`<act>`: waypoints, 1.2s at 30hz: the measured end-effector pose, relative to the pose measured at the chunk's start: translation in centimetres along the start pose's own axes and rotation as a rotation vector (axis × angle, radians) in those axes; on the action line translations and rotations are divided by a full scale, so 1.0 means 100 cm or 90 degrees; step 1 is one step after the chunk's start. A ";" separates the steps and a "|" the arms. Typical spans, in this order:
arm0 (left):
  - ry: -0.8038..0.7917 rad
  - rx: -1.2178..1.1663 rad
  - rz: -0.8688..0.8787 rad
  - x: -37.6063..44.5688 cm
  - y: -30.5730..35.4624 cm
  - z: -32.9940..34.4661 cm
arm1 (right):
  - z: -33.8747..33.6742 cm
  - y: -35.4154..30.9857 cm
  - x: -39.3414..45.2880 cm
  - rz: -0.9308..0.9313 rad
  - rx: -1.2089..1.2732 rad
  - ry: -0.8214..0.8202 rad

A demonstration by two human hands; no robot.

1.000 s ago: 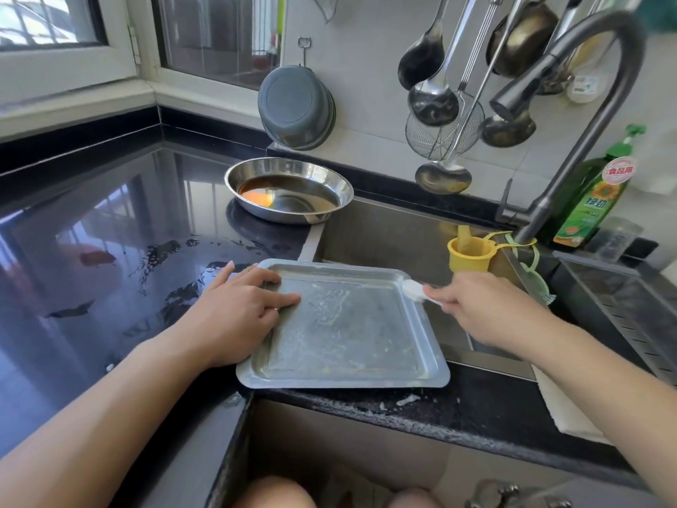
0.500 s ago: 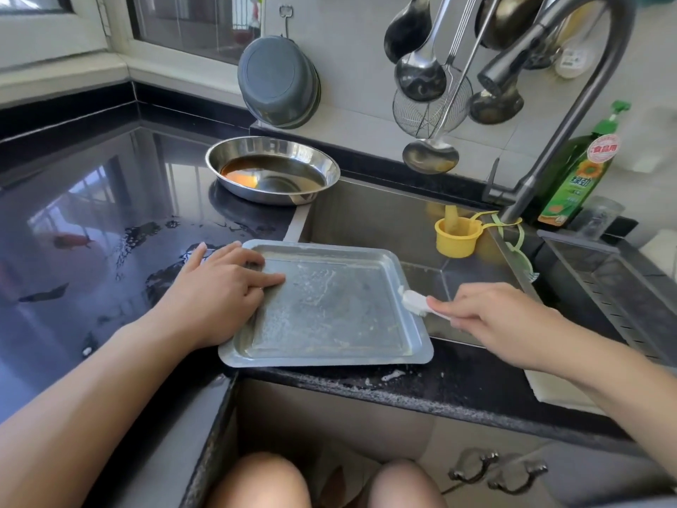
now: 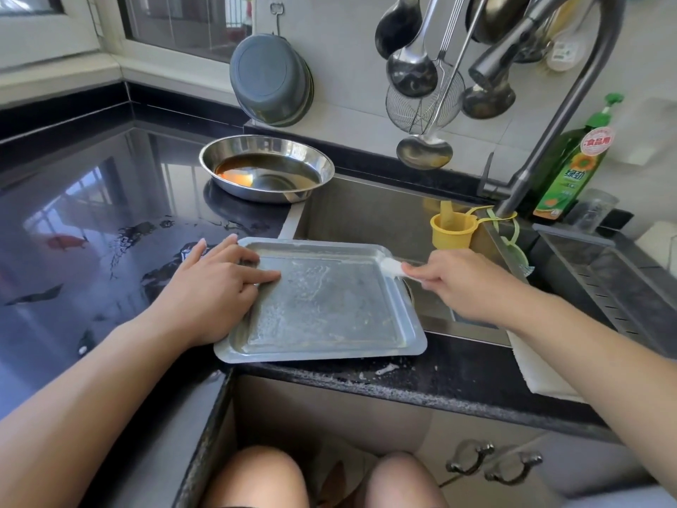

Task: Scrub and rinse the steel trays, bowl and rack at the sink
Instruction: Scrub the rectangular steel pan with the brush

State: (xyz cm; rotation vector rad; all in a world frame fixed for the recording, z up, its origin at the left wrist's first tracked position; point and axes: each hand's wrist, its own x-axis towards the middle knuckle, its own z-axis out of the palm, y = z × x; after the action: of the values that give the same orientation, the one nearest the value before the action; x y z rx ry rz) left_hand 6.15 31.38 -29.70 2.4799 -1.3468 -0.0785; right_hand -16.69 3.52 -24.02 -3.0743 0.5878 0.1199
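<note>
One head-worn camera looks steeply down, close over the sink (image 3: pixel 384 214) edge.

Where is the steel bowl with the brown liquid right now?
In the head view, the steel bowl sits on the black counter at the sink's back-left corner, beyond the tray and below the grey basin hanging on the wall.

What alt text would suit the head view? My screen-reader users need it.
A person's left hand presses flat on a soapy steel tray lying across the sink's front corner, while the right hand holds a white scrubber at the tray's right rim. A steel bowl holding brown liquid sits on the wet black counter behind; ladles hang on the wall.
</note>
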 end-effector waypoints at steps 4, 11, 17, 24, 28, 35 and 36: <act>0.013 -0.005 -0.003 0.000 -0.001 0.002 | 0.010 -0.004 -0.065 -0.024 0.064 -0.007; 0.008 -0.037 0.002 0.001 -0.002 0.004 | 0.014 -0.009 -0.097 0.007 0.116 -0.012; 0.041 0.007 -0.009 0.002 -0.001 0.008 | 0.022 -0.018 -0.088 0.079 0.099 0.038; 0.052 0.028 -0.021 0.001 0.000 0.015 | 0.027 -0.034 -0.099 0.136 0.054 0.073; 0.076 0.091 -0.008 0.000 0.002 0.019 | 0.028 -0.069 -0.104 0.134 0.108 0.055; 0.088 0.106 -0.022 -0.004 0.007 0.018 | 0.017 -0.054 -0.079 0.233 0.084 0.040; 0.093 0.106 -0.021 -0.004 0.008 0.018 | 0.016 -0.060 -0.079 0.223 0.093 0.040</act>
State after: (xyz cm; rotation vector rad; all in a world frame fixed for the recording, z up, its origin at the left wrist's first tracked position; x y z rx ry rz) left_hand 4.89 30.87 -31.19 2.5863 -1.2999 0.2130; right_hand -21.87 12.08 -25.03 -2.8146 1.0815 -0.0172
